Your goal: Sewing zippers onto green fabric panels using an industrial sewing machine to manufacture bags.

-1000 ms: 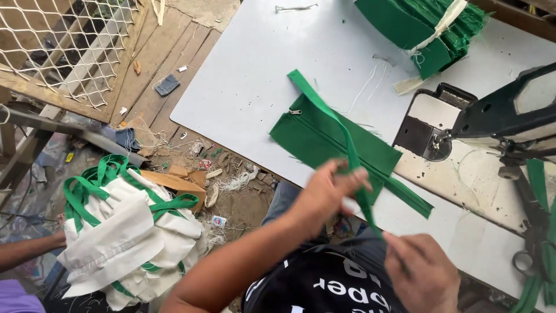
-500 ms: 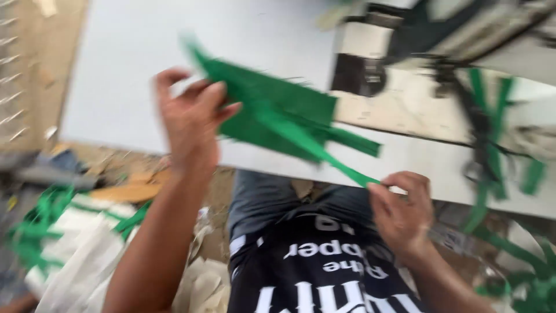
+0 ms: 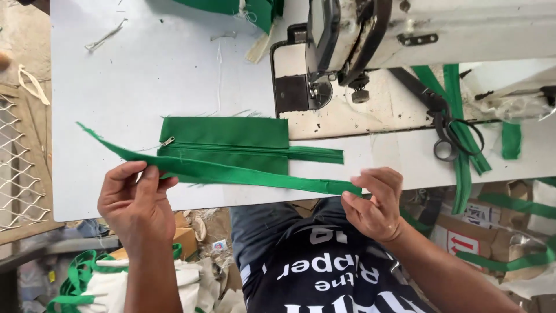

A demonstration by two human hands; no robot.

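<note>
Your left hand [image 3: 136, 200] pinches one end of the green fabric strip [image 3: 231, 173] between thumb and fingers; your right hand [image 3: 376, 203] grips the other end the same way, holding the strip taut above the near edge of the white table [image 3: 145, 69]. The strip is long, narrow and appears folded along its length, though the fold is hard to confirm from this angle. Beyond it, the green zippered panel [image 3: 226, 142] lies flat on the table, zipper already attached. The strip is not yet joined to the panel, and nothing sits under the sewing machine [image 3: 359, 40] needle. Scissors [image 3: 454, 136] rest to the right.
</note>
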